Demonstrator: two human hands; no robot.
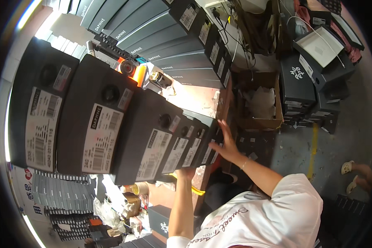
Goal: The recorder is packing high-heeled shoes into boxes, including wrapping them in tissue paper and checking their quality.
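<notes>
A row of several dark grey shoe boxes (130, 136) with white barcode labels and round finger holes stretches from the left side to the middle. The boxes lie pressed against one another, the nearest-looking ones large at the left. My left hand (186, 172) is under the lower edge of the row, its fingers mostly hidden by the boxes. Against the right end of the row rests my right hand (226, 143), thumb and fingers spread over the end box. Between them the two hands hold the row.
More grey shoe boxes (165, 45) stand stacked at the top. A reddish worktable (202, 99) carries a tape roll (140, 189) and a yellow-handled item (198, 191). An open carton (258, 124) holds paper. Further right are black boxes (295, 82) and a person's feet (348, 167).
</notes>
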